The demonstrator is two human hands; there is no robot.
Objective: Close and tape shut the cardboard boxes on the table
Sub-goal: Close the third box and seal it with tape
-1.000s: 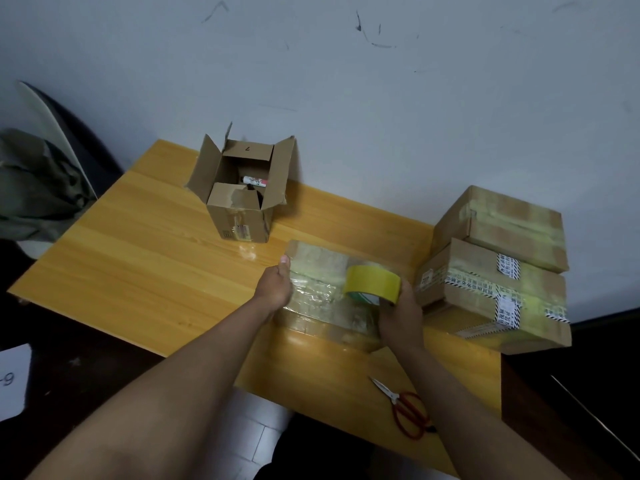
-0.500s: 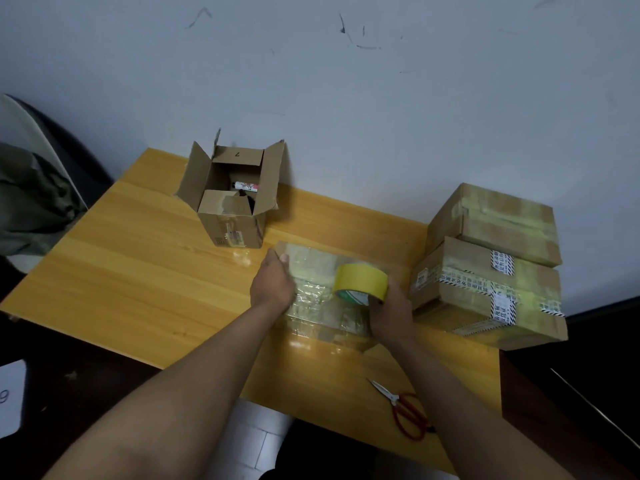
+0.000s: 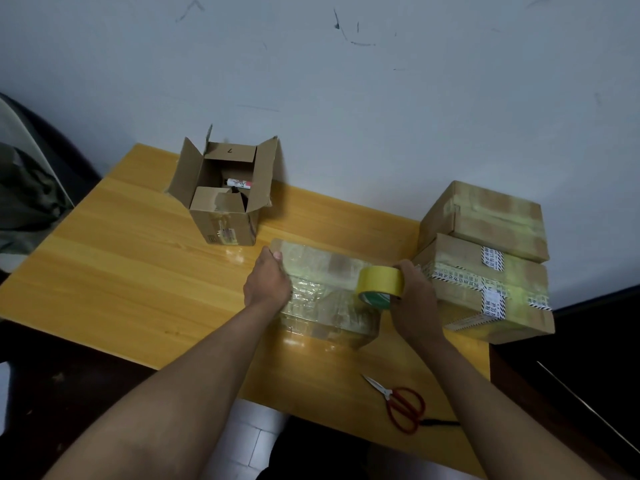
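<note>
With the open box waiting far left on the table, our left hand presses flat on the middle box while our right hand grips the tape roll; we should pull the strip taut toward the stacked boxes.

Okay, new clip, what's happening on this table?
A person is taping a flat cardboard box in the middle of the wooden table. The left hand presses on the box's left end, while the right hand grips a yellow tape roll over its right end. Two taped boxes sit stacked at right; a small box behind stands open. Red-handled scissors lie near the front edge.
</note>
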